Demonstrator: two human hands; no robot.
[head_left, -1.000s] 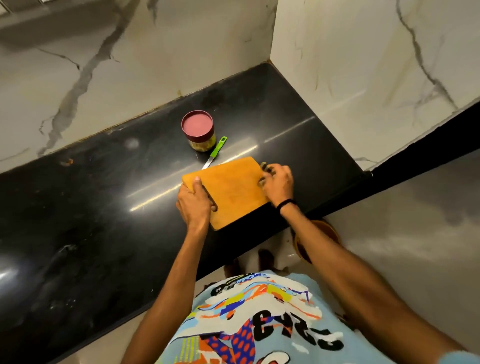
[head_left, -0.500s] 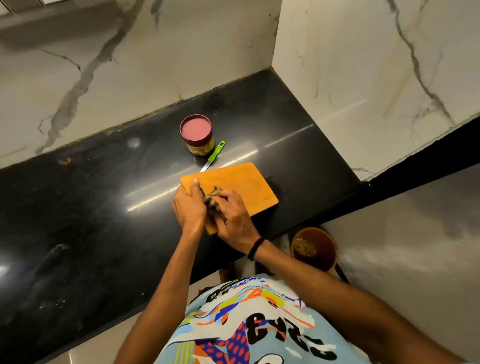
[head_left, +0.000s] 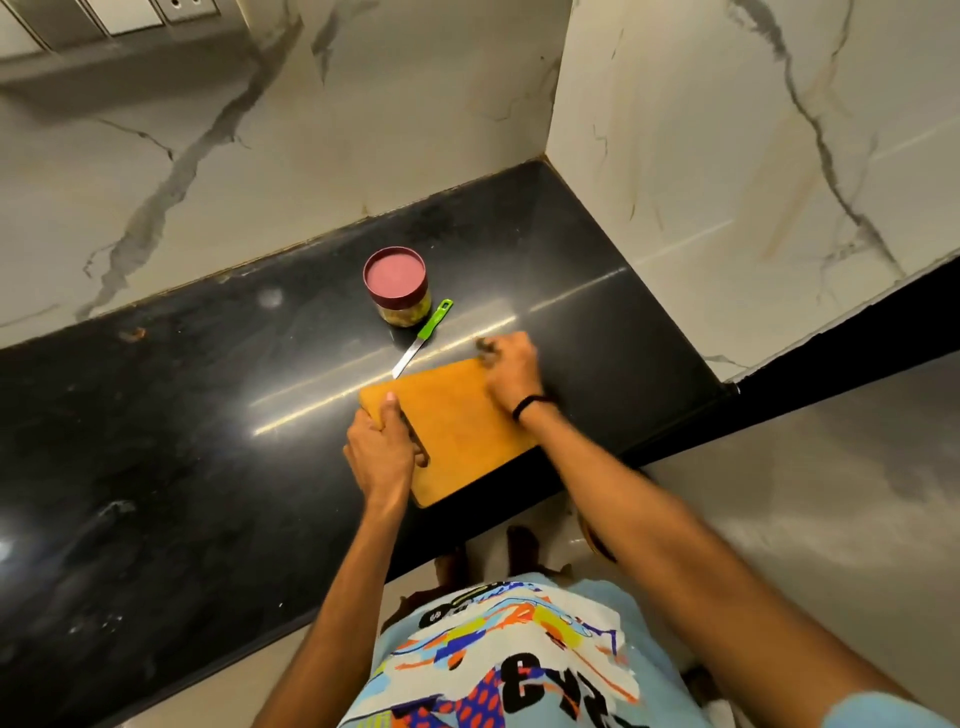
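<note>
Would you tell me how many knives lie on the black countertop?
1: the green-handled steel knife lies between the red-lidded jar and the orange cutting board; nothing suggests another hidden.

Looking down into the corner of a home kitchen.

Showing a polished black stone counter (head_left: 208, 415) running into marble-veined wall tiles (head_left: 363, 130), carrying a red-lidded food jar (head_left: 397, 286), a green-handled knife (head_left: 423, 335) and an orange cutting board (head_left: 457, 415), with a switch plate (head_left: 135, 13) sitting high on the wall and a glossy tiled floor (head_left: 805, 493) lying below.
</note>
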